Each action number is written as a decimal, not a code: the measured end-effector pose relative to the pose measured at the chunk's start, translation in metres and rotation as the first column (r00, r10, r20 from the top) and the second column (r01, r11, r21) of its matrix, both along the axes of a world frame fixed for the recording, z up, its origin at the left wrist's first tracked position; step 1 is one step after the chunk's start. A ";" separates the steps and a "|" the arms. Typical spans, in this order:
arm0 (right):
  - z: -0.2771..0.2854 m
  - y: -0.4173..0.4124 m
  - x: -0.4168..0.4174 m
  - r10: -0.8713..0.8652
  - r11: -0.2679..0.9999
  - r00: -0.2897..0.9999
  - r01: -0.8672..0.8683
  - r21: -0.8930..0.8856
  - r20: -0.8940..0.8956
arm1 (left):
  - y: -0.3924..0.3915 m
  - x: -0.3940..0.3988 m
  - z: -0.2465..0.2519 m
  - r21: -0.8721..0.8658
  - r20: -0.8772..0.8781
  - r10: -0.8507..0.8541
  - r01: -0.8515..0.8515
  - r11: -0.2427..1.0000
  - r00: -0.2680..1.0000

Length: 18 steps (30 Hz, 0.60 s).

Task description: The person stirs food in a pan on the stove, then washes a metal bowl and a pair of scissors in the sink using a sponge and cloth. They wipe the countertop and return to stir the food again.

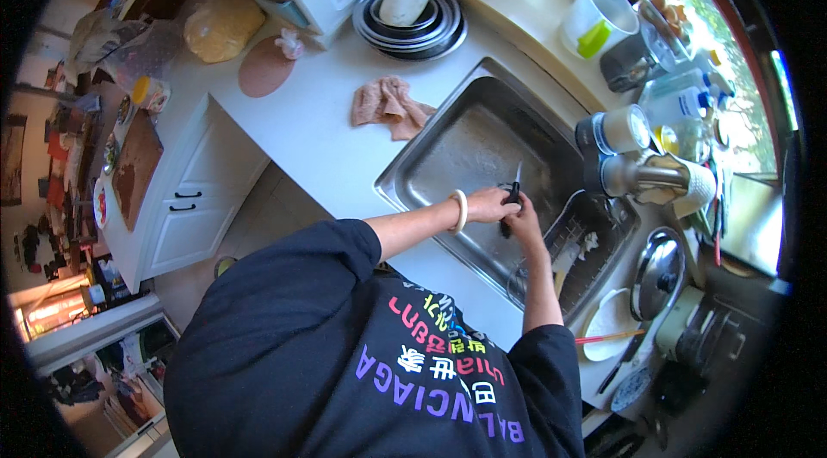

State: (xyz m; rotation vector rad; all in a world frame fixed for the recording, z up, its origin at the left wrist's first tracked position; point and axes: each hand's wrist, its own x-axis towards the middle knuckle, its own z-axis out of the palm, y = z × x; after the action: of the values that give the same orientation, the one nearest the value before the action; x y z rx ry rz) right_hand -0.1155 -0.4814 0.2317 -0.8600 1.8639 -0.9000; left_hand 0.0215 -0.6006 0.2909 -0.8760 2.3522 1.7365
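Over the basin of a stainless steel sink [481, 115], both hands meet around a small knife [515, 192]. It has a black handle, and its thin pale blade points away from me. My left hand [489, 204], with a cream bangle on the wrist, grips the handle from the left. My right hand [526, 223] closes on it from the right, fingertips against the left hand's. Fingers cover part of the handle. A dark patch shows beneath the hands, and I cannot tell what it is.
A wire rack [585, 241] sits at the sink's right side. A pinkish cloth [387, 106] lies beside the left rim. Stacked bowls [413, 44] hold a white cylindrical piece. Jars, a plastic jug [599, 15] and a utensil holder line the window ledge. A glass lid [658, 274] stands right.
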 end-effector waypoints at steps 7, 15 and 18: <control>0.018 -0.008 0.001 -0.189 0.961 0.917 0.098 0.260 0.350 | -0.045 0.049 0.036 0.079 0.077 -0.184 0.178 0.981 0.980; 0.026 0.027 0.036 -0.277 0.935 0.906 0.178 0.308 0.320 | -0.173 0.128 0.064 -0.714 -0.134 0.611 -0.504 0.487 0.780; 0.045 0.021 0.049 -0.326 0.942 0.837 0.251 0.221 0.439 | -0.211 0.155 0.032 -0.814 0.050 0.594 -0.312 0.490 0.803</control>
State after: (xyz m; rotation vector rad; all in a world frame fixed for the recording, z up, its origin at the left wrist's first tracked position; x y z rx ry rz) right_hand -0.0663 -0.4600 0.2765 -0.2248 1.6207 -1.0260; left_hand 0.1768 -0.8119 0.3233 -1.9001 2.7459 0.3941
